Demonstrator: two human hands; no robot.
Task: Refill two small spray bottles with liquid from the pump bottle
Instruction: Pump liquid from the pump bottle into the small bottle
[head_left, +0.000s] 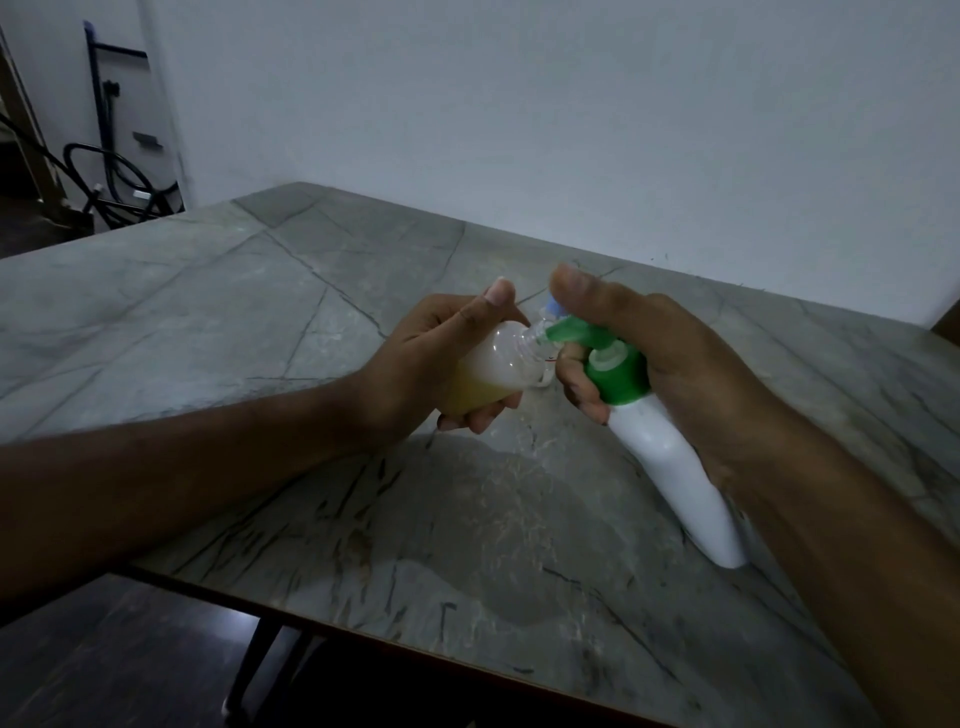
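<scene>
Head view, frame centre: left hand (441, 358) grips small spray bottle (493, 371), open neck tilted right. Right hand (675, 358) wraps pump bottle (670, 452), long axis slanting lower right, thumb over pump; green nozzle (563, 332) at neck mouth.

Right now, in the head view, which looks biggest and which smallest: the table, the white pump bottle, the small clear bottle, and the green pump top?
1. Table, by far.
2. White pump bottle.
3. Small clear bottle, partly hidden by the left hand.
4. Green pump top, close to the clear bottle in size, so that order is unsure.
</scene>
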